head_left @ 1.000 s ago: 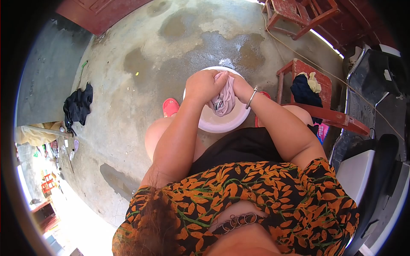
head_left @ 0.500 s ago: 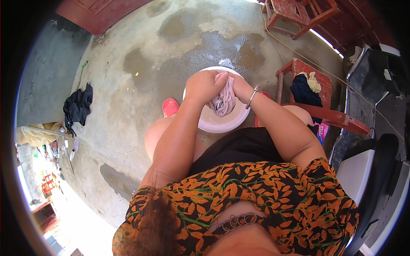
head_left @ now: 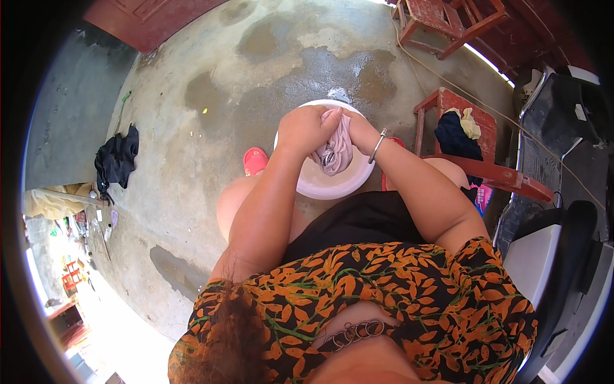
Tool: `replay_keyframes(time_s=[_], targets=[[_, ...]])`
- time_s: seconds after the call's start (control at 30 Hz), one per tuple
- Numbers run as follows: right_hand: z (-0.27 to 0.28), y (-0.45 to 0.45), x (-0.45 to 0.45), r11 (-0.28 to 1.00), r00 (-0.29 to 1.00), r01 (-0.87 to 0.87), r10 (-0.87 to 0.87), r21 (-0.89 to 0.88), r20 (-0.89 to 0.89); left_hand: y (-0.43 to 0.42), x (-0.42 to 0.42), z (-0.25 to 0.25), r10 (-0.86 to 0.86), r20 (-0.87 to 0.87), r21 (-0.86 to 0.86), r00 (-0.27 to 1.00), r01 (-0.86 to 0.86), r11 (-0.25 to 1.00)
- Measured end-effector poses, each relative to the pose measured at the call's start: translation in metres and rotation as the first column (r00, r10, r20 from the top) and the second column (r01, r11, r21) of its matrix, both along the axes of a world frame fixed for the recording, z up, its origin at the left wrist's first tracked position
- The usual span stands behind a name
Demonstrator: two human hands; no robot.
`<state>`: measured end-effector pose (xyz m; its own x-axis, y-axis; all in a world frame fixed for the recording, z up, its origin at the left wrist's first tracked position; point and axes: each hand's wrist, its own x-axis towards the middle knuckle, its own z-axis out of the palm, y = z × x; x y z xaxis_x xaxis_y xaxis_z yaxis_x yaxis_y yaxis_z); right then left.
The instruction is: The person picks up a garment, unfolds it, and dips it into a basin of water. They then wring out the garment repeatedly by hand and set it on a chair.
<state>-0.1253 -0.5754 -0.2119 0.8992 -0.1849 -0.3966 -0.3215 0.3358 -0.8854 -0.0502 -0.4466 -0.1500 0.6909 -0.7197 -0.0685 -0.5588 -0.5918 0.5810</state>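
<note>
Between my knees stands a white basin point(head_left: 354, 182) on the concrete floor, with cloudy water in it. A bunched, pale pink cloth point(head_left: 335, 153) hangs over the basin, its folds drooping toward the water. My left hand point(head_left: 306, 132) is closed round the cloth's upper left side, thumb along the top. My right hand point(head_left: 362, 134), with a metal bangle at the wrist, grips it from the right. The two hands almost meet at the top of the bundle. Their fingertips are mostly hidden behind the cloth.
On my right, a red wooden stool point(head_left: 441, 102) bears dark and cream cloths point(head_left: 462, 134). Beyond it are black seats point(head_left: 543, 128) and a long cord. A black cloth point(head_left: 117, 157) lies on the floor at left. Wet patches point(head_left: 345, 70) mark the concrete ahead.
Both hands keep their grip over the basin. The lower folds of the pink cloth have shifted very slightly; little else differs.
</note>
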Motion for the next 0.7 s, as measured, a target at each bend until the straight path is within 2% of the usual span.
replay_keyframes(time_s=[0.7], targets=[[-0.012,-0.002,0.002,0.998,1.0,-0.022,0.021,-0.055,-0.023,0.0,0.0,0.0,0.0,-0.011,-0.02,1.0,0.0,1.0]])
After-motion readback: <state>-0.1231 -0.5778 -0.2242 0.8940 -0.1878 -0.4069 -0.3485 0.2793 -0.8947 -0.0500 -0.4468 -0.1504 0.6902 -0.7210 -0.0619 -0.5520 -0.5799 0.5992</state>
